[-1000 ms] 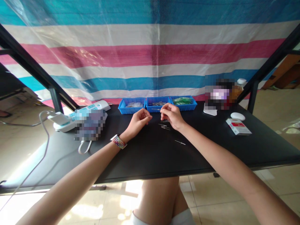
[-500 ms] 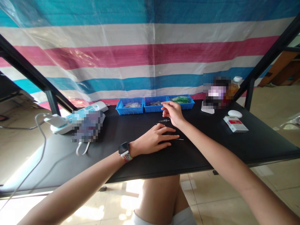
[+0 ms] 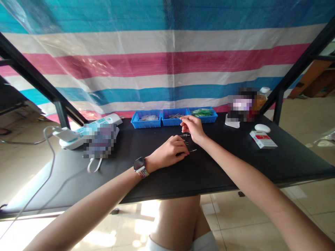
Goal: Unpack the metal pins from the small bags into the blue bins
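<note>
My left hand (image 3: 169,152), with a watch on its wrist, rests low over the black table. Its fingers are curled together, and at their tips is a thin metal blind rivet (image 3: 193,150). Several more thin metal rivets (image 3: 185,135) lie on the table just beyond it. My right hand (image 3: 193,127) is raised in front of the blue middle bin (image 3: 174,122), thumb and forefinger pinched together. Whatever the pinch holds is too small or hidden to make out. Inside that bin are several loose metal rivets (image 3: 176,116).
Left of the middle bin is a blue bin (image 3: 146,124) of small clear packets; right of it, a blue bin (image 3: 209,119) with green packets. A power strip (image 3: 104,122) and cable occupy the left side. At right are a small box (image 3: 263,140) and a white case (image 3: 262,128).
My left hand's spread fingers have drawn in and closed at the near rivet, which has shifted slightly left. My right hand stays pinched in nearly the same place.
</note>
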`<control>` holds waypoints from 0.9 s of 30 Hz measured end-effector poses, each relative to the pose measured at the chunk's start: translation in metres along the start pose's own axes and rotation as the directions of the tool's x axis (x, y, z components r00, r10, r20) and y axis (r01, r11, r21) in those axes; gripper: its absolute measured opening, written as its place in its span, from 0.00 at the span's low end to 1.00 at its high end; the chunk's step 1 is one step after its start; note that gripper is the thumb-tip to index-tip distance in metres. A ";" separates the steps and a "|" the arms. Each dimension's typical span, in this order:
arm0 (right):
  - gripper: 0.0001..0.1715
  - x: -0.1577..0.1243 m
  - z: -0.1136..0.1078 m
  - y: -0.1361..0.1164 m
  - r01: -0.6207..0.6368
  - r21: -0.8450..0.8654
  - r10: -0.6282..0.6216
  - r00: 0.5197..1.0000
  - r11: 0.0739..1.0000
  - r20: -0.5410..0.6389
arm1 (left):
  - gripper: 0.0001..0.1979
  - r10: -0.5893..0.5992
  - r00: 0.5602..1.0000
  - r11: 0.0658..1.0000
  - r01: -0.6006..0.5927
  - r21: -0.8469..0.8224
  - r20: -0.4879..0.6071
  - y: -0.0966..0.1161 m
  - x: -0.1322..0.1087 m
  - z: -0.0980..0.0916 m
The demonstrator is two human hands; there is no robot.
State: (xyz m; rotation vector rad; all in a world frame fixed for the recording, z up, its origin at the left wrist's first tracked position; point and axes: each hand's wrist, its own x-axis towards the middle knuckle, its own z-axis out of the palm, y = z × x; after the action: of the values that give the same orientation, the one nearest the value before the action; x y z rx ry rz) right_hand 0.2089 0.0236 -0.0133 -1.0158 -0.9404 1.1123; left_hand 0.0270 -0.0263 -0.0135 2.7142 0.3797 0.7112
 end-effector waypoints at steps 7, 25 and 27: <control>0.10 -0.002 -0.003 0.000 0.000 -0.026 0.001 0.999 1.000 0.041 | 0.08 -0.086 0.995 0.996 0.086 -0.009 -0.053 -0.007 -0.004 -0.003; 0.11 -0.011 -0.001 -0.010 -0.014 -0.150 0.048 0.973 0.989 0.225 | 0.12 -0.579 0.721 0.765 0.319 -0.560 -0.380 -0.042 -0.009 -0.021; 0.12 -0.012 -0.001 -0.009 -0.001 -0.178 0.047 0.966 0.984 0.254 | 0.15 -0.616 0.670 0.735 0.300 -0.608 -0.414 -0.048 -0.009 -0.022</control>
State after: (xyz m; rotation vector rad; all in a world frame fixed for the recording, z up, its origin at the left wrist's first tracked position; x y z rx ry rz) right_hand 0.2098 0.0109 -0.0058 -1.0437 -1.2569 1.2174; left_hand -0.0003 0.0197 -0.0159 1.7219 0.8820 1.2804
